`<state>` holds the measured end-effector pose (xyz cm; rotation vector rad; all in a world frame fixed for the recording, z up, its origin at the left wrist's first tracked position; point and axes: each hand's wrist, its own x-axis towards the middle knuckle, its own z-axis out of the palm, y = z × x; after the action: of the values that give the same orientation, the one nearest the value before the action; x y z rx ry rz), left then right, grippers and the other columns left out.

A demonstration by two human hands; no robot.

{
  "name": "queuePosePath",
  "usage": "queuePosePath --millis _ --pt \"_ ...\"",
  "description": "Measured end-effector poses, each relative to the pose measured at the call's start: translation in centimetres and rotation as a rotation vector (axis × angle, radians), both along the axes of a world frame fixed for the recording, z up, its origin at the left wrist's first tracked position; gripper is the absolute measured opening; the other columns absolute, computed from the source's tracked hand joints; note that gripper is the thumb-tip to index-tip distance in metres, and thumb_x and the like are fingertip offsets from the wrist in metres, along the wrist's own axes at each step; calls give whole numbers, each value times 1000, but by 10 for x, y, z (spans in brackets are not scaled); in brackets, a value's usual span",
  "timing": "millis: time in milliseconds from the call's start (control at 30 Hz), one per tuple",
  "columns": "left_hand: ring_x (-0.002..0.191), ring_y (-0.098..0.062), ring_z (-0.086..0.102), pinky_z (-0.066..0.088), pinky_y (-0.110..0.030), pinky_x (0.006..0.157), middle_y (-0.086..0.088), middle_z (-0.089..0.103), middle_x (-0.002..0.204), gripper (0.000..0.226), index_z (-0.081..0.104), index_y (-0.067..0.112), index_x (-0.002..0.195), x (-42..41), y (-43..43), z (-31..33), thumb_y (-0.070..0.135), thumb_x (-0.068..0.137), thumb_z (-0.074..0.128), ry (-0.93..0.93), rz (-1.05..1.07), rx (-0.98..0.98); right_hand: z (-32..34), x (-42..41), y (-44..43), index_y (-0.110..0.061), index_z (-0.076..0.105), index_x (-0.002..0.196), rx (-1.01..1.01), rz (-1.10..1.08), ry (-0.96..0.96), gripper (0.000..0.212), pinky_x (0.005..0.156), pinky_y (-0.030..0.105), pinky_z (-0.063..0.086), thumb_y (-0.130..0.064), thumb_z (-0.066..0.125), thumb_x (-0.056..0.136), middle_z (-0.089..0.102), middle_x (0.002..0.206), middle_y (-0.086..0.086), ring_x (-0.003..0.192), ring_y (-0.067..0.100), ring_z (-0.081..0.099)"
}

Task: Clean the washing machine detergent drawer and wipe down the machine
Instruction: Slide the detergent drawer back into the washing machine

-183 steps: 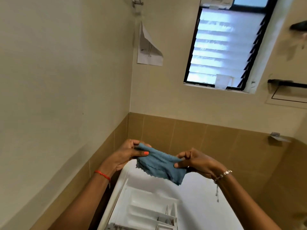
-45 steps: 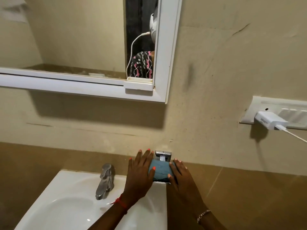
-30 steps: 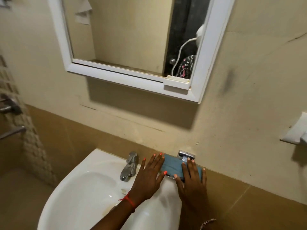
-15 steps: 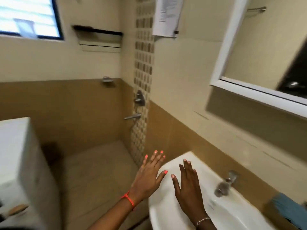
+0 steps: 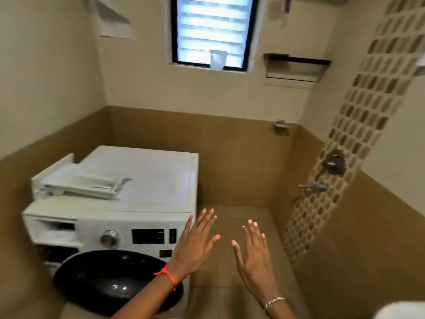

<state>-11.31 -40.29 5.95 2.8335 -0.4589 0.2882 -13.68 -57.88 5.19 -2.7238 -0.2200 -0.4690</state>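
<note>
A white front-loading washing machine (image 5: 147, 176) stands in the left corner. Its dark round door (image 5: 110, 277) faces me. The removed white detergent drawer (image 5: 78, 180) lies on the machine's top, at its left side. The empty drawer slot (image 5: 55, 229) gapes at the upper left of the front panel. My left hand (image 5: 197, 242) hovers open, fingers spread, in front of the machine's right edge near the control panel (image 5: 151, 236). My right hand (image 5: 255, 252) is open too, over the floor to the right. Neither hand holds anything. The blue cloth is out of view.
A louvred window (image 5: 212, 31) is on the back wall, with a shelf (image 5: 296, 65) to its right. Shower taps (image 5: 333, 164) sit on the mosaic strip at the right. Tiled floor (image 5: 241, 215) lies between machine and right wall. The sink rim (image 5: 402, 310) shows bottom right.
I left the blue cloth on the holder by the sink and turned left. The view has swung from the sink to the washing machine. Both hands are empty and spread.
</note>
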Motion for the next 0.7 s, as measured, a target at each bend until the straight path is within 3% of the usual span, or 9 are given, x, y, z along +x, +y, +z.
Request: queuePosePath --millis 100,233,400,567,700 --pt "142 -8 16 4 -31 113 7 34 149 59 40 21 139 0 55 -3 52 97 15 8 118 -5 1 16 53 -5 45 136 25 103 2 76 114 20 -3 -58 10 94 30 150 9 139 9 10" --pt "142 -2 -11 -11 -28 113 12 7 154 64 21 22 147 3 121 -14 56 94 11 -104 240 -104 4 40 114 -18 2 147 19 267 111 95 106 12 -26 -73 -20 72 -14 154 -5 138 0 -24" --pt "141 -4 -18 -16 -30 113 13 -6 155 85 9 23 149 13 189 -21 66 79 -15 -48 367 -98 4 74 187 -17 10 149 59 378 152 94 110 16 -15 -71 -11 75 -11 155 -9 136 -4 -22" --pt "141 -8 -16 -20 -27 111 12 -2 155 88 12 20 149 39 249 -28 67 79 -14 -52 475 -120 -8 119 251 -20 2 149 50 463 199 87 104 11 -20 -69 -7 77 -24 146 -15 130 -8 -28" --pt "140 -6 -19 -19 -28 112 13 -3 154 88 8 22 149 64 292 -38 68 77 -16 -14 525 -127 -18 156 294 -17 4 149 38 470 222 116 109 15 -16 -78 -31 57 -21 147 -12 134 -2 -23"
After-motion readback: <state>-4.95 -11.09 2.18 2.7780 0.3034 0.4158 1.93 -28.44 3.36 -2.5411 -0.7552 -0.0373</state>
